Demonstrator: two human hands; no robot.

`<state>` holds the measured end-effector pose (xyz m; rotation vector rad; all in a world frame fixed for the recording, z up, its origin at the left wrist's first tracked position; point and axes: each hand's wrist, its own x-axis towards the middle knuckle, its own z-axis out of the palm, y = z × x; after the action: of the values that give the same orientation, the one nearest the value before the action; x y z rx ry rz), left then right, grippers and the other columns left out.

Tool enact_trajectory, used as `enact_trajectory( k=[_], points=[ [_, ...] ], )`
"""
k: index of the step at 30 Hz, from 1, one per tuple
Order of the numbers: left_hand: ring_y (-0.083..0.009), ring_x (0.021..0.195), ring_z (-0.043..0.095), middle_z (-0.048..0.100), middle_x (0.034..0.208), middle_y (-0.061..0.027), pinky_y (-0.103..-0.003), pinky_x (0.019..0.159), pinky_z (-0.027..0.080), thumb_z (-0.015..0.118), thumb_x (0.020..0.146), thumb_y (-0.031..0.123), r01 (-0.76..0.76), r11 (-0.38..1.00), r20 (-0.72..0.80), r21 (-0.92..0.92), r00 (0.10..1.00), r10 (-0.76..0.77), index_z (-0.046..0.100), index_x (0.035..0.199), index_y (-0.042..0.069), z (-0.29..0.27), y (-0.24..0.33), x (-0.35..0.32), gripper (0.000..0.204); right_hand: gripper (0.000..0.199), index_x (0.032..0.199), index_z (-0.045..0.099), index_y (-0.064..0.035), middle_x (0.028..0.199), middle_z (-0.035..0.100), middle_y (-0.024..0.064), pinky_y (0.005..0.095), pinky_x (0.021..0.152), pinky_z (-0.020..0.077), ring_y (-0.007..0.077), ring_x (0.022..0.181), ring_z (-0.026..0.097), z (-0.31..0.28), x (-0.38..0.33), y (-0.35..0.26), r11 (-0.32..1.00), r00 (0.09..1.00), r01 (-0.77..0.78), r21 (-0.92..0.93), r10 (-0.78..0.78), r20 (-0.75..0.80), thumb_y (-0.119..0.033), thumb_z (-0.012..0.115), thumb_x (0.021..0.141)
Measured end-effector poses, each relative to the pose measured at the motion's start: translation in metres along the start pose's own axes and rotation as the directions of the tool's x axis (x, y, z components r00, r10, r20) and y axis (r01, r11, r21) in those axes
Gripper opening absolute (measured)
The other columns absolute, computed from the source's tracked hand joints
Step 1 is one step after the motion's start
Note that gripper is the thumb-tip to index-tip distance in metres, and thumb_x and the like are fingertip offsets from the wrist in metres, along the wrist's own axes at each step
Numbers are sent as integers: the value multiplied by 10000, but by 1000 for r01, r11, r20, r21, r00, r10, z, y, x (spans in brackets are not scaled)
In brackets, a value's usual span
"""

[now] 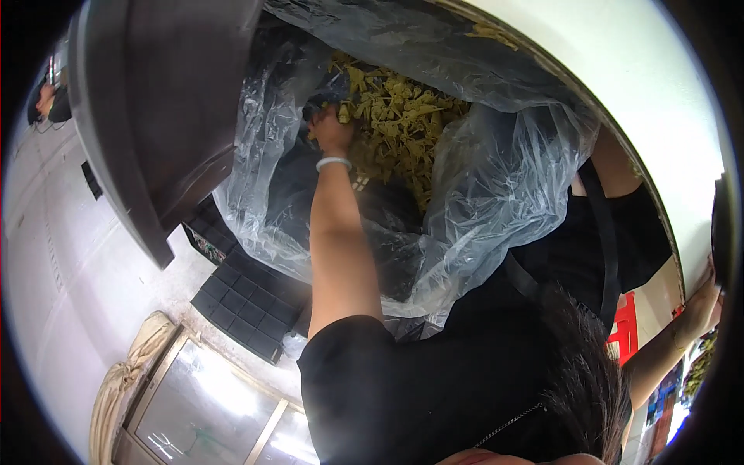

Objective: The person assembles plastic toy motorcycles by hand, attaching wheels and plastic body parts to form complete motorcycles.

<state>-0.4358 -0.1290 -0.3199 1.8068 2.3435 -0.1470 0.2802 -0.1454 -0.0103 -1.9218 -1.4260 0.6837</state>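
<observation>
My left hand point(332, 132), with a white bangle at the wrist, reaches deep into a clear plastic bag point(496, 194). Its fingers are bent beside a heap of small, irregular yellow-green pieces point(399, 116). A dark shape lies just past the fingertips, too blurred to name. Whatever the fingers hold, if anything, does not show clearly. At the far right my right hand point(707, 302) is raised by the edge of a large white panel point(666, 70); its fingers are mostly hidden there.
A dark brown curved panel point(167, 101) stands left of the bag. Black gridded blocks point(248, 306) lie below it on the pale floor. A framed glass pane point(209, 395) and bundled beige cloth point(124, 380) are at lower left. A red stool point(623, 329) shows at right.
</observation>
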Motion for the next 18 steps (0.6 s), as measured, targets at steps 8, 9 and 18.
enact_trajectory(
  k=[8, 9, 18],
  points=[
    [-314, 910, 643, 656, 1019, -136, -409, 786, 519, 698, 744, 36, 326, 381, 162, -865, 901, -403, 623, 1053, 0, -76, 0, -6, 319, 290, 1177, 569, 69, 1143, 606, 129, 278, 958, 407, 170, 1035, 566, 42, 6, -33, 999, 999, 35, 23, -35, -1, -78, 424, 973],
    [-291, 931, 641, 655, 1022, -128, -387, 799, 522, 672, 763, 3, 366, -3, 338, -930, 856, -390, 608, 1079, -16, -86, 7, -9, 322, 280, 1174, 573, 68, 1137, 608, 126, 269, 938, 418, 160, 1017, 569, 44, 5, -37, 998, 999, 39, 39, -38, -16, -67, 445, 966],
    [-309, 1097, 531, 578, 1067, -152, -523, 1008, 374, 643, 683, 21, 411, -356, 209, -839, 848, 486, 514, 1207, -2, -248, 122, -85, 540, 144, 907, 643, 4, 801, 593, 85, 248, 692, 438, 153, 724, 549, 64, 21, -90, 944, 977, 166, 285, -197, 83, 44, 598, 776]
  ],
)
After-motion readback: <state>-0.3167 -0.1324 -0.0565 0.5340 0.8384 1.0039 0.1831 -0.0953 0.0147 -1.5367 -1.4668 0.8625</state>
